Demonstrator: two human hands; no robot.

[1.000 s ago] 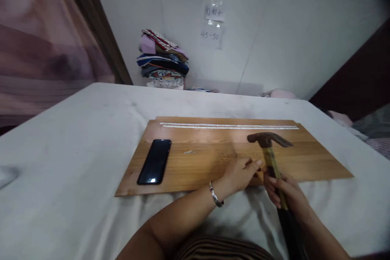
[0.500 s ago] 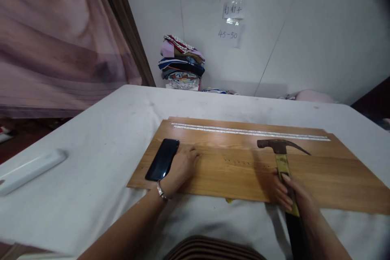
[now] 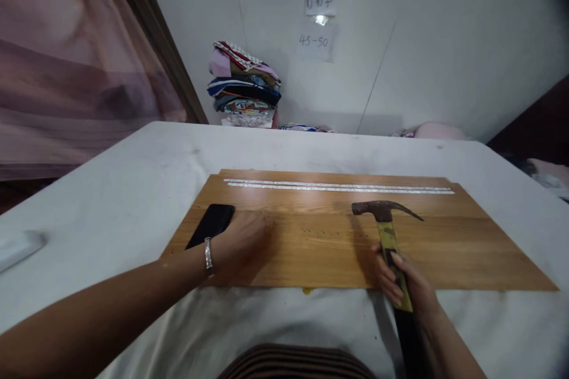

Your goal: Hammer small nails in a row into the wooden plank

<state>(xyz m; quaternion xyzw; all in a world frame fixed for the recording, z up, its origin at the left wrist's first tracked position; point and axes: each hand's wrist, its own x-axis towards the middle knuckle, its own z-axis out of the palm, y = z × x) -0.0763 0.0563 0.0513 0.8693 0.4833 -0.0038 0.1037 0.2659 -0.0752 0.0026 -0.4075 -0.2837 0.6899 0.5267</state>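
My right hand is wrapped round the handle of a claw hammer, held above a wooden board. Its rusty head is uppermost, claw to the right, and the grip is yellow and black. On the board's left part, my left hand has its fingers curled together; blur hides whether anything small is between them. Beside that hand lies a black phone, its near end partly covered by my wrist, which wears a silver bracelet. A row of small dark marks, perhaps nails, runs between my hands.
Two white measuring strips lie along the board's far side. A white object rests on the white-covered table at left. Behind the table are folded clothes and a wall with paper notes.
The view has swung right, so everything sits further left. My left hand has shifted slightly forward and right over the board, its wrist now covering the phone's near end. The hammer stays raised.
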